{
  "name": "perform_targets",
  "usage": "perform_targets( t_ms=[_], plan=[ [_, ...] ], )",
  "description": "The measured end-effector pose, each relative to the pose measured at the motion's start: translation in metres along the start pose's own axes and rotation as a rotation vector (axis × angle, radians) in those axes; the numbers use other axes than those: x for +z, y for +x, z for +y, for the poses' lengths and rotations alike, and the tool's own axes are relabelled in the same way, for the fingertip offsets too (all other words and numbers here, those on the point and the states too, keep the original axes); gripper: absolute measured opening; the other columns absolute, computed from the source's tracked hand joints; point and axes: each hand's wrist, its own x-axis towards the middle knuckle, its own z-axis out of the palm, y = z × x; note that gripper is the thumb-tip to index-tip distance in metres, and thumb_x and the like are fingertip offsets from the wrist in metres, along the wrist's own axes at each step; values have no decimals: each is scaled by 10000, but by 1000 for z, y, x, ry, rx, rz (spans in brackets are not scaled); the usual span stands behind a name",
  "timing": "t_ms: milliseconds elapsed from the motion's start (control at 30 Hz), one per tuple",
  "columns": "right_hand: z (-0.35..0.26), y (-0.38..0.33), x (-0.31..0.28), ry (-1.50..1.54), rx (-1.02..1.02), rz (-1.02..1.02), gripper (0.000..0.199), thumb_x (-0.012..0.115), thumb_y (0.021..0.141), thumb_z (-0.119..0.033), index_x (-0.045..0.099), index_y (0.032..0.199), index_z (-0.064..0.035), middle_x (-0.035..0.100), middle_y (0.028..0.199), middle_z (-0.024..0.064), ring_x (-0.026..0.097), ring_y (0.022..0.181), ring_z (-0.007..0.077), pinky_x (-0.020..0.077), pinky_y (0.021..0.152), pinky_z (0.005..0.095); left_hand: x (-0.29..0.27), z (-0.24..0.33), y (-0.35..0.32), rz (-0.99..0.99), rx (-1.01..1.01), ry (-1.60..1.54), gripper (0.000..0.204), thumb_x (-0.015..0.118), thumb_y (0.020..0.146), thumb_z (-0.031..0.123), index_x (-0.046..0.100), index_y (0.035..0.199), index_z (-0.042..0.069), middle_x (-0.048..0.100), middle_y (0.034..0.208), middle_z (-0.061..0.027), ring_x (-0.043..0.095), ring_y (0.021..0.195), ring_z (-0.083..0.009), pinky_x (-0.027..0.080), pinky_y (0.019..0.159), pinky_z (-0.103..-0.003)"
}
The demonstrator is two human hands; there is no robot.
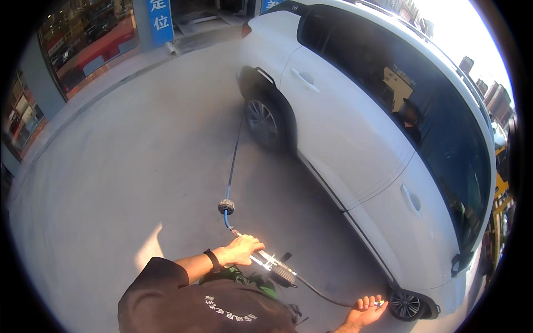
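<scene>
I see the left hand (241, 251) gripping the metal body of an inflator-like tool (271, 263) in front of the torso, its round ribbed gauge (283, 276) too small to read. A black hose (322, 297) runs to the right hand (366, 313), whose fingers pinch the metal tip (380, 303) just beside the white car's front wheel (405, 305) — contact I can't tell. White lettering curves across the dark shirt (183, 311); white characters mark a blue sign (160, 22) by the doorway.
</scene>
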Motion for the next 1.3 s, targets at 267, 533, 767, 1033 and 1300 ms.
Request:
perform_targets(
  t_ms=[267, 533, 767, 1033, 1300],
  plan=[
    [35, -62, 82, -196, 88, -3, 166, 526, 787, -201, 407, 681, -155, 265, 524, -16, 210, 426, 137, 197, 397, 287, -13, -57, -23, 148, 88, -74, 436, 653, 615, 46, 652, 1047, 103, 634, 927, -94, 593, 965, -325, 483, 876, -440],
    [104, -152, 130, -242, 84, -7, 242, 509, 876, -260, 403, 678, -168, 255, 529, -27, 195, 437, 123, 187, 397, 271, -68, -136, -98, 262, -28, -179, 428, 633, 640, 46, 670, 1063, 96, 645, 964, -96, 596, 1011, -328, 470, 898, -445],
    [129, -167, 151, -310, 72, -2, 256, 493, 877, -259, 366, 668, -182, 224, 525, -33, 163, 433, 121, 158, 384, 269, -64, -157, -121, 345, -76, -295, 438, 617, 647, 39, 643, 1081, 93, 645, 972, -103, 595, 1016, -342, 465, 896, -451],
    [118, -159, 136, -327, 35, 2, 256, 488, 822, -198, 306, 642, -190, 200, 543, -28, 152, 432, 127, 149, 381, 273, -42, -144, -112, 349, -71, -300, 442, 628, 643, 45, 639, 1082, 104, 645, 994, -92, 587, 1024, -338, 464, 892, -451],
    [116, -152, 146, -315, 66, -57, 235, 459, 815, -180, 312, 632, -192, 216, 514, -37, 153, 423, 126, 160, 374, 268, -37, -146, -113, 380, -110, -352, 459, 657, 644, 57, 633, 1100, 101, 647, 1025, -116, 581, 1048, -347, 458, 926, -451]
  ],
)
